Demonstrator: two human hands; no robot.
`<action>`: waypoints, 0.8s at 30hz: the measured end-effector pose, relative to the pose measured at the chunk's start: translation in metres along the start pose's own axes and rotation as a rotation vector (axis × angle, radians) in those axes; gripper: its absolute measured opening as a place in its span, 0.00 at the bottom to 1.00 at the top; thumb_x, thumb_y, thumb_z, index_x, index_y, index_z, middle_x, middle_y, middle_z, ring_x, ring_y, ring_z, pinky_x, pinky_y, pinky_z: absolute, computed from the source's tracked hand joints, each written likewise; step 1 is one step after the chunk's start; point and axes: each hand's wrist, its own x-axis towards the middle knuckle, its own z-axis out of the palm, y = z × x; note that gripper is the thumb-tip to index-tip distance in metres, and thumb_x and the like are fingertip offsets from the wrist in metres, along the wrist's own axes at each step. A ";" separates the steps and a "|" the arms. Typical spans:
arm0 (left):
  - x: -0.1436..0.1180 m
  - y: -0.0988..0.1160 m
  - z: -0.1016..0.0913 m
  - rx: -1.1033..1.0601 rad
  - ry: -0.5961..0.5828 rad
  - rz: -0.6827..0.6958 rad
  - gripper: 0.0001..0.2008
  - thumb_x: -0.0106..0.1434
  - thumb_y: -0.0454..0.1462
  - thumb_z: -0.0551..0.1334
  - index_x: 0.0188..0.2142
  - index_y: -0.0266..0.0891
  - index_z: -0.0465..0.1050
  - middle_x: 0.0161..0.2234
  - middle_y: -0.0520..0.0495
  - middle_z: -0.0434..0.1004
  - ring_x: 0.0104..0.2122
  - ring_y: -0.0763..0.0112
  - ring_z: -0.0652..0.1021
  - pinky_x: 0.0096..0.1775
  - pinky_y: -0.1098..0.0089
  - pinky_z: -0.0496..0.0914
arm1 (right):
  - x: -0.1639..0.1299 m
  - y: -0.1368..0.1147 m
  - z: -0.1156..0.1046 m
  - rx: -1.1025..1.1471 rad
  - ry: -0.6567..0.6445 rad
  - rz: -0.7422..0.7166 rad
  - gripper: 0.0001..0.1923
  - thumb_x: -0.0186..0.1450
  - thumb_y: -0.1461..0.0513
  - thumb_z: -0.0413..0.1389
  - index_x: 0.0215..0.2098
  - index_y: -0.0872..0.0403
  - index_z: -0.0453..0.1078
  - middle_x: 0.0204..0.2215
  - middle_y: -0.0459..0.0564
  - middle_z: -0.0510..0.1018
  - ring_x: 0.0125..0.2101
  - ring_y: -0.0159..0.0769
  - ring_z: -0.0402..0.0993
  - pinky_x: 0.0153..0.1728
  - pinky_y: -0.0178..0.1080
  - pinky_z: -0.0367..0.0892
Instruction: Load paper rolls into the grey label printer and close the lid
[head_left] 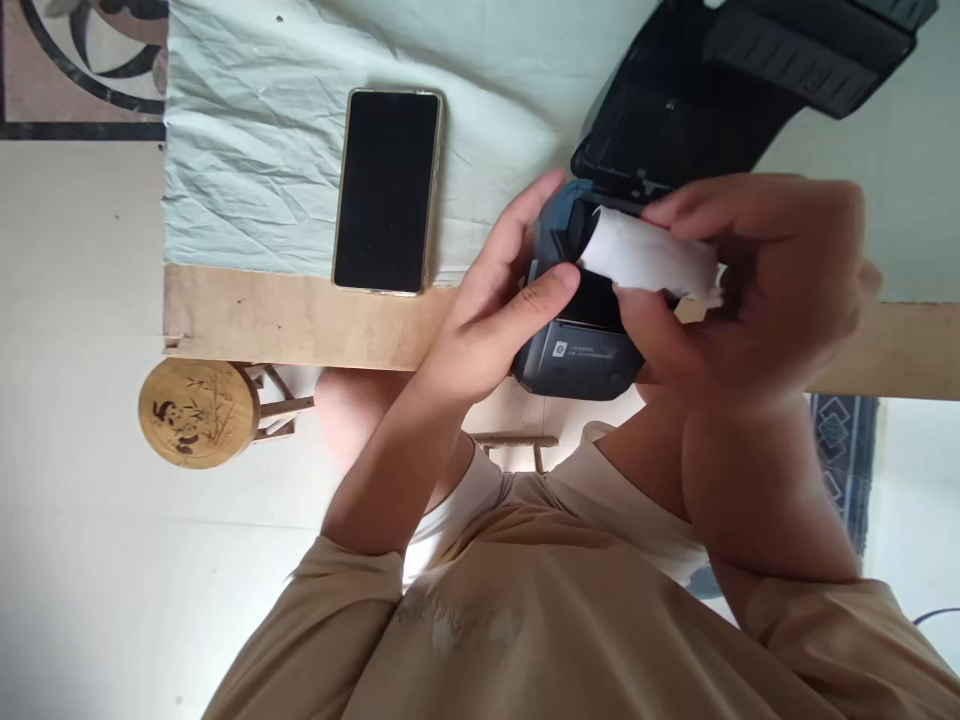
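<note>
Cloth-covered table point(510, 55), open portable printer point(581, 375) at near edge.
Left hand point(491, 315) clasps printer's side; right hand point(780, 285) pinches white paper roll point(649, 250) at its opening. Roll's likely light, soft, easily creased; hold by the ends.

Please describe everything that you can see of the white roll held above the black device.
The white roll is small and roughly cylindrical, looks like paper, and has an uneven edge at its right end. It lies sideways, sloping slightly down to the right in the picture, over the black device. The right hand pinches it between thumb and fingers. The left hand has its thumb close to the roll's left end; whether they touch is unclear.
</note>
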 end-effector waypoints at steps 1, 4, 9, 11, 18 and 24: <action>0.000 0.000 0.000 -0.004 -0.005 0.004 0.25 0.64 0.46 0.63 0.58 0.48 0.63 0.61 0.53 0.68 0.66 0.63 0.66 0.68 0.64 0.61 | -0.001 0.001 0.000 -0.027 0.020 -0.011 0.15 0.60 0.63 0.61 0.44 0.54 0.66 0.42 0.44 0.79 0.44 0.35 0.79 0.43 0.38 0.74; 0.000 0.000 0.000 -0.016 0.003 -0.003 0.25 0.64 0.47 0.63 0.58 0.46 0.63 0.62 0.50 0.68 0.66 0.63 0.66 0.68 0.63 0.61 | -0.001 0.001 0.001 -0.069 0.056 -0.038 0.11 0.63 0.61 0.59 0.43 0.54 0.68 0.40 0.42 0.80 0.41 0.33 0.80 0.42 0.36 0.74; -0.001 0.002 0.002 -0.020 0.028 -0.058 0.26 0.62 0.48 0.65 0.58 0.50 0.64 0.60 0.54 0.69 0.66 0.60 0.66 0.66 0.63 0.64 | 0.003 -0.003 0.001 -0.030 0.037 -0.007 0.07 0.63 0.64 0.58 0.40 0.53 0.68 0.40 0.40 0.81 0.42 0.31 0.80 0.42 0.35 0.74; -0.001 0.002 0.002 -0.024 0.033 -0.057 0.26 0.62 0.48 0.65 0.58 0.50 0.64 0.60 0.54 0.69 0.66 0.60 0.66 0.65 0.62 0.64 | 0.002 -0.003 0.001 -0.001 0.038 0.000 0.07 0.62 0.65 0.59 0.39 0.53 0.68 0.41 0.41 0.81 0.43 0.31 0.80 0.42 0.34 0.74; 0.000 -0.001 0.001 -0.003 0.001 -0.002 0.26 0.64 0.47 0.62 0.59 0.46 0.61 0.63 0.51 0.66 0.67 0.62 0.65 0.69 0.62 0.59 | -0.002 0.005 0.005 0.173 0.165 0.011 0.11 0.59 0.64 0.62 0.31 0.56 0.62 0.41 0.44 0.80 0.40 0.32 0.79 0.36 0.35 0.72; 0.000 0.002 0.002 0.011 0.026 -0.013 0.24 0.63 0.45 0.63 0.57 0.46 0.64 0.61 0.52 0.68 0.66 0.62 0.67 0.64 0.67 0.65 | 0.001 0.000 0.001 0.076 -0.004 0.018 0.12 0.60 0.67 0.61 0.27 0.56 0.60 0.44 0.42 0.80 0.43 0.30 0.79 0.42 0.36 0.74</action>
